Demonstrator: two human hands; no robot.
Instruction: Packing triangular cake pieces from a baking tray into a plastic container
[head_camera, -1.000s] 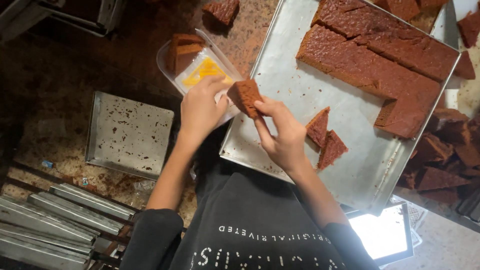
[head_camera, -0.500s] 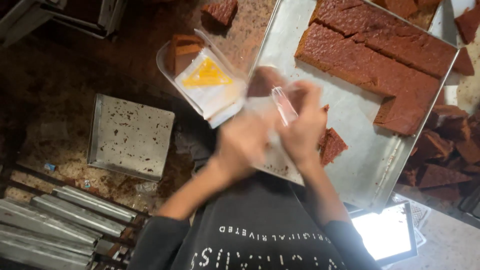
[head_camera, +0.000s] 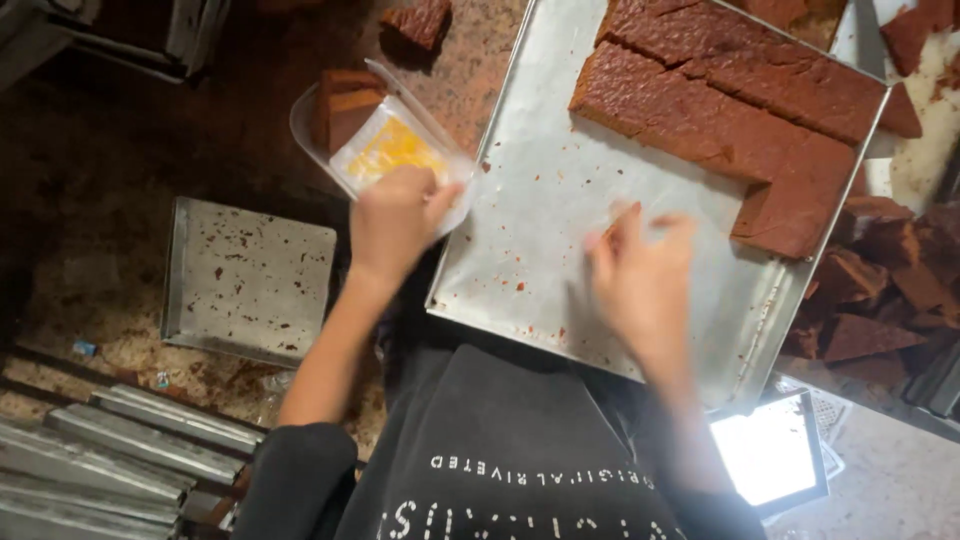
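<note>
My left hand (head_camera: 395, 215) grips the near edge of a clear plastic container (head_camera: 440, 170) that has a yellow label and stands on the speckled counter beside the tray. Brown cake pieces (head_camera: 340, 100) lie in its far end. My right hand (head_camera: 640, 270) is blurred and lies low over the bare part of the large metal tray (head_camera: 530, 200), fingers curled down. Whatever is under it is hidden. A long brown cake slab (head_camera: 720, 110), cut into strips, fills the tray's far side.
A pile of cake offcuts (head_camera: 870, 280) sits right of the tray. A small square metal tin (head_camera: 250, 280) rests on the counter at left, with several stacked tins (head_camera: 100, 460) below it. A lit screen (head_camera: 770, 450) glows at lower right. One loose cake piece (head_camera: 420, 20) lies at the top.
My right hand held a cake piece next to the container a second ago; it has since swung right and down onto the tray. The two triangular pieces there are now covered by it.
</note>
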